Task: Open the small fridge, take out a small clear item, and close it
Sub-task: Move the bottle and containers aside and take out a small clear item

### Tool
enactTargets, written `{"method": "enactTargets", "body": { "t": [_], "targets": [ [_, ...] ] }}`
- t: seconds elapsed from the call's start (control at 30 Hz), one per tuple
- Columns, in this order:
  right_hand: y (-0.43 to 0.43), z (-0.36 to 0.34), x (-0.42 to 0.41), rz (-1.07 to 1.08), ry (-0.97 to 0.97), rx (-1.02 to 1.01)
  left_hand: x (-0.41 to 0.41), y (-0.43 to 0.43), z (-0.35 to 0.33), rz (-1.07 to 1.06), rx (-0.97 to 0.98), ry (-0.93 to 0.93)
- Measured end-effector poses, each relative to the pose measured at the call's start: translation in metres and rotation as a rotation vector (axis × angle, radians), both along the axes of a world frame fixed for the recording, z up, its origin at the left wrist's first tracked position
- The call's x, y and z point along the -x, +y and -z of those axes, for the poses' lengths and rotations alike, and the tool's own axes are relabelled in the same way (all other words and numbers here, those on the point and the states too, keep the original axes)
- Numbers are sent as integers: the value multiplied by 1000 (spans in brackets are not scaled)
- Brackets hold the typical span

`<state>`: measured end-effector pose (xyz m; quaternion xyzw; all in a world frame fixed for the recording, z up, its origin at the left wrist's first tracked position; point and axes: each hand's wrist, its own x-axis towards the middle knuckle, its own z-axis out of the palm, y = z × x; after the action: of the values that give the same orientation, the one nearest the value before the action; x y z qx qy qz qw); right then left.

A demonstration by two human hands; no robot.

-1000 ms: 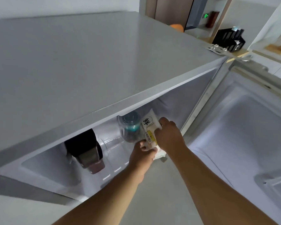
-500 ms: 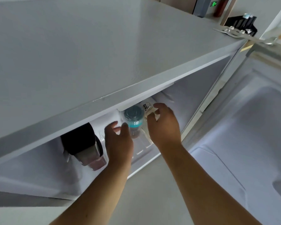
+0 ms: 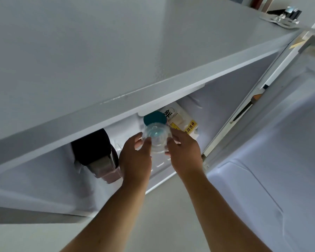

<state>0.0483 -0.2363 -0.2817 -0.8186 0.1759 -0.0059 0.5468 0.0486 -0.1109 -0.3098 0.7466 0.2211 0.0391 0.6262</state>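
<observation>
The clear jar, which stood on the shelf half a second ago, now sits tilted between both hands at the fridge mouth: the take-out is under way. Left hand and right hand clasp its sides, arms outstretched.

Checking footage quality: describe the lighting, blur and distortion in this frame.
Head view: wide-angle bending of the fridge top edges; soft, even light; deep shadow around the dark container; the clear bottle between left hand and right hand looks smeared.
</observation>
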Motion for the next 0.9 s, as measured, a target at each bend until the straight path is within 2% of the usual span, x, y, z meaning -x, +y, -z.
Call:
{"method": "enactTargets", "body": {
  "t": [0.2, 0.33, 0.4, 0.5, 0.6, 0.73, 0.83, 0.9],
  "targets": [
    [-1, 25, 26, 74, -26, 1, 28, -5, 16, 3, -24, 14],
    [-5, 49, 30, 12, 138, 33, 35, -6, 41, 79, -132, 155],
    [-6, 56, 20, -35, 218, 54, 28, -8, 48, 103, -76, 241],
    [-3, 63, 16, -122, 269, 247, 27, -10, 50, 100, -79, 290],
    [2, 71, 28, -152, 206, 416, 41, -2, 49, -36, -84, 256],
    [21, 81, 38, -176, 116, 304, 51, 0, 45, -110, -51, 176],
    [33, 81, 27, -199, 166, 81, 40, -5, 43, -153, -84, 185],
    [39, 83, 17, -180, 194, -96, 28, -4, 45, -196, 42, 194]
  ]
}}
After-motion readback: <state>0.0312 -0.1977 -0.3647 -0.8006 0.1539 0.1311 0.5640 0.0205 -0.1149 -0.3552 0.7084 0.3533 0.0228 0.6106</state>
